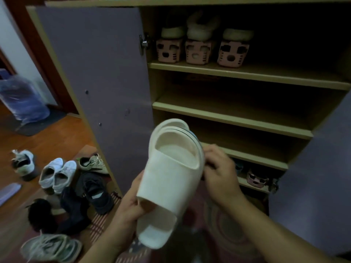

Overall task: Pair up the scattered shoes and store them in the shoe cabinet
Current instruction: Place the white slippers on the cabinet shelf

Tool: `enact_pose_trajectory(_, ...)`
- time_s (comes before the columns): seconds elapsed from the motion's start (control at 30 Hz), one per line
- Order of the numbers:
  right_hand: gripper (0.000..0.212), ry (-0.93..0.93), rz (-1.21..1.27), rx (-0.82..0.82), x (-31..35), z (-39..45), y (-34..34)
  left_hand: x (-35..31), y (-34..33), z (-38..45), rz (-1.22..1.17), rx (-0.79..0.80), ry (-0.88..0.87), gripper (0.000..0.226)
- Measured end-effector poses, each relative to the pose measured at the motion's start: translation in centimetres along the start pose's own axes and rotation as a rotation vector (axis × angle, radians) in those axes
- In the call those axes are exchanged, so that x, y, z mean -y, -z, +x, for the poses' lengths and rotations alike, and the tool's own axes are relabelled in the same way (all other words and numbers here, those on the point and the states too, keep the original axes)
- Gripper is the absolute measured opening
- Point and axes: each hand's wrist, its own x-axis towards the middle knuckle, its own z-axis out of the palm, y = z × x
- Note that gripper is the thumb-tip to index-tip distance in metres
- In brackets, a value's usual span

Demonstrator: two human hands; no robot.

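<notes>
Presently, a pair of cream slide slippers point(171, 179) is held stacked, one nested behind the other, in front of the open shoe cabinet point(228, 118); the stacking is judged a means of carrying the matched pair as one unit. The toe end is gripped by the left hand point(131, 207), fingers curled round the strap opening, while the right edge near the heel is pinched by the right hand point(220, 168), apparently to keep both soles aligned. The heels are pointed toward the bare middle shelves point(231, 116), judged the likely destination. On the top shelf, pale slippers are stored on pink shoe racks point(201, 52) along its front edge; another pink rack is seen at the bottom shelf's right end. The cabinet door point(91, 73) is swung wide to the left. Unsorted pairs are left on the floor beside it: white sneakers point(57, 173), dark shoes point(91, 194), grey trainers point(51, 247).
</notes>
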Motion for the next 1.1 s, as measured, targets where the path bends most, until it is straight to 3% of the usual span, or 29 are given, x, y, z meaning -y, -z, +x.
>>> enact_pose_trajectory(0.07,0.023,-0.236,0.163,-0.106,0.5,1.6,1.0,-1.3,-1.7,0.0,0.145,0.060,-0.056,0.070)
enact_pose_trajectory(0.1,0.024,-0.322,0.218,-0.078,0.7,2.3,1.6,-1.9,-2.6,0.4,0.180,0.043,-0.062,0.064)
enact_pose_trajectory(0.17,0.025,-0.387,0.184,0.115,0.7,3.4,2.7,-2.8,-3.7,0.3,0.213,0.088,-0.067,0.036)
enact_pose_trajectory(0.2,0.027,-0.388,0.136,0.227,0.7,3.7,3.3,-3.0,-3.9,-0.3,0.239,0.140,-0.076,0.041)
enact_pose_trajectory(0.27,0.027,-0.384,0.057,0.402,0.7,4.1,4.0,-3.6,-4.4,0.2,0.089,0.042,0.015,0.049)
enact_pose_trajectory(0.33,0.026,-0.372,-0.035,0.468,0.6,4.0,4.5,-4.1,-4.9,-0.1,0.165,0.010,-0.007,0.051)
enact_pose_trajectory(0.43,0.015,-0.389,-0.104,0.440,0.9,3.6,4.9,-3.2,-3.3,-0.9,0.390,0.040,-0.116,0.047)
enact_pose_trajectory(0.53,0.016,-0.405,-0.072,0.444,1.3,3.2,5.2,-2.0,-2.4,-0.9,0.562,0.076,-0.332,0.037)
enact_pose_trajectory(0.6,0.019,-0.397,-0.092,0.498,1.8,3.1,5.3,-0.4,-1.1,-0.9,0.685,0.079,-0.433,0.042)
enact_pose_trajectory(0.77,0.022,-0.372,-0.036,0.498,1.8,3.0,5.2,1.0,-0.5,-0.2,0.688,0.002,-0.522,0.036)
enact_pose_trajectory(0.83,0.023,-0.432,0.186,0.413,1.0,2.8,4.7,1.0,-0.4,-0.1,0.622,-0.047,-0.502,0.035)
enact_pose_trajectory(0.9,0.028,-0.566,0.449,0.326,0.3,2.6,3.8,0.5,-0.6,0.4,0.482,-0.112,-0.409,0.039)
enact_pose_trajectory(0.97,0.045,-0.589,0.530,0.314,-0.2,2.3,2.9,-0.2,-1.1,1.0,0.292,-0.137,-0.325,0.054)
enact_pose_trajectory(1.1,0.083,-0.520,0.473,0.562,-0.7,0.4,2.2,-1.4,-2.6,2.5,0.104,-0.178,-0.273,0.104)
